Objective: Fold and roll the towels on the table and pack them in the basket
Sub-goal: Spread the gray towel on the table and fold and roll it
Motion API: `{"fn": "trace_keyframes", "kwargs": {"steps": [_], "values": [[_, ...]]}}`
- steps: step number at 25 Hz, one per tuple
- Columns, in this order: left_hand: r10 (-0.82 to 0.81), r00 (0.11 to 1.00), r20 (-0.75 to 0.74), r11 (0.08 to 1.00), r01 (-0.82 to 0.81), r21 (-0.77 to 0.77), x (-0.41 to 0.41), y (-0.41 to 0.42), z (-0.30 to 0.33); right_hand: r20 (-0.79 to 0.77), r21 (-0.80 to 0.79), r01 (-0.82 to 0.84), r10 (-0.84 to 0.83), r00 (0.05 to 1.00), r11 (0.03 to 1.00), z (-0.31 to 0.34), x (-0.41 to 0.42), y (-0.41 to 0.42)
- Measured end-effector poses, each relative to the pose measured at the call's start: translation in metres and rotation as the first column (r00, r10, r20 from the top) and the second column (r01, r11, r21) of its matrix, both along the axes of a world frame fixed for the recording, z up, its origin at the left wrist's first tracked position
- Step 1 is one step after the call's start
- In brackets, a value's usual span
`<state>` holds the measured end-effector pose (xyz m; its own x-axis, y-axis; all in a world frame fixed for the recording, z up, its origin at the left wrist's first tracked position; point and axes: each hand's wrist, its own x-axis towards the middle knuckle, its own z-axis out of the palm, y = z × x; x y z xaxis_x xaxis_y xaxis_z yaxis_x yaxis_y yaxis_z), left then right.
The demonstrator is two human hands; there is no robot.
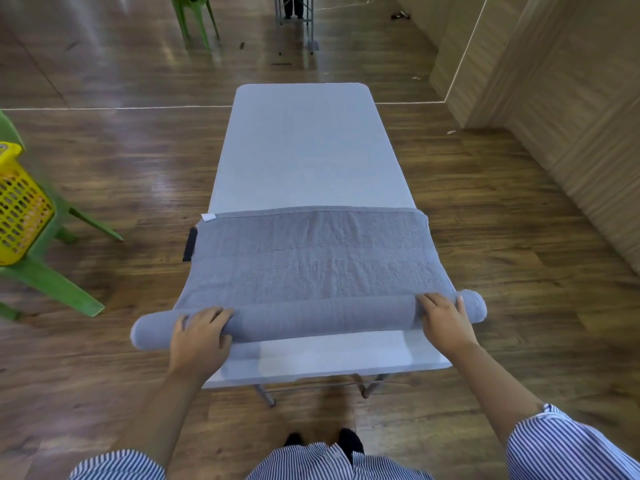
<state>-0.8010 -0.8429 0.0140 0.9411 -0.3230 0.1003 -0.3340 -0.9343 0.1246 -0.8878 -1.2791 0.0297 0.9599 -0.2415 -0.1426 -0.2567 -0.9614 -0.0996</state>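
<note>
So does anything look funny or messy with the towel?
A little. The grey towel is wider than the white table, so both ends of the roll stick out past the table's sides, and the left end pokes out further. A small white tag sticks out at its far left corner.

Towel (311, 268) across table's (304, 147) near half; basket (20, 206) on chair (52, 271), far left.

Grey terry-cloth towel (311, 265): matt, nubby; white plastic folding table (304, 147): smooth, slight sheen; brown wood-look floor (502, 237): glossy; yellow perforated plastic basket (20, 206): shiny.
</note>
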Motion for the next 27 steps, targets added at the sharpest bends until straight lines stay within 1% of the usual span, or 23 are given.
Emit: {"fn": "trace_keyframes", "kwargs": {"steps": [2, 4, 9, 13, 14, 16, 17, 18, 21, 24, 27], "values": [[0.002, 0.999, -0.036, 1.000, -0.002, -0.003, -0.002, 0.000, -0.002, -0.086, 0.001, -0.022, 0.022, 0.996, 1.000, -0.003, -0.004, 0.001], [0.008, 0.998, -0.058, 1.000, -0.008, 0.005, -0.003, -0.001, -0.002, -0.128, -0.018, -0.049, 0.046, 0.991, 0.999, -0.004, -0.005, 0.003], [0.014, 1.000, -0.014, 0.999, -0.014, 0.033, -0.006, -0.004, -0.004, -0.060, -0.048, -0.007, 0.004, 0.998, 0.999, -0.005, -0.004, 0.004], [-0.038, 0.996, 0.079, 0.999, 0.035, 0.031, -0.001, 0.002, 0.005, -0.107, -0.023, -0.019, 0.016, 0.994, 1.000, 0.000, 0.003, -0.003], [-0.047, 0.994, 0.099, 0.999, 0.045, 0.030, 0.002, 0.003, 0.008, -0.085, -0.024, -0.032, 0.030, 0.996, 0.999, 0.001, 0.005, -0.005], [-0.031, 0.992, 0.119, 0.999, 0.028, 0.025, 0.009, 0.004, 0.011, 0.031, -0.020, -0.045, 0.046, 0.998, 0.999, -0.001, 0.010, -0.009], [-0.024, 0.993, 0.115, 0.999, 0.021, 0.024, 0.011, 0.003, 0.010, 0.067, -0.022, -0.041, 0.043, 0.997, 0.999, -0.003, 0.011, -0.010], [-0.019, 0.996, 0.091, 1.000, 0.018, 0.017, 0.011, 0.001, 0.009, 0.051, -0.023, -0.031, 0.032, 0.998, 0.999, -0.003, 0.011, -0.010], [0.004, 1.000, 0.002, 1.000, -0.004, 0.001, 0.005, -0.001, -0.003, -0.086, 0.035, 0.004, -0.001, 0.996, 0.999, -0.006, 0.009, -0.008], [0.023, 0.997, -0.070, 1.000, -0.022, 0.007, -0.001, -0.002, -0.012, -0.106, -0.005, -0.019, 0.018, 0.994, 1.000, -0.007, 0.006, -0.004], [0.045, 0.999, -0.002, 0.999, -0.045, 0.018, 0.000, -0.005, -0.008, -0.034, -0.028, 0.010, -0.011, 0.999, 1.000, -0.007, 0.004, -0.002]]}}
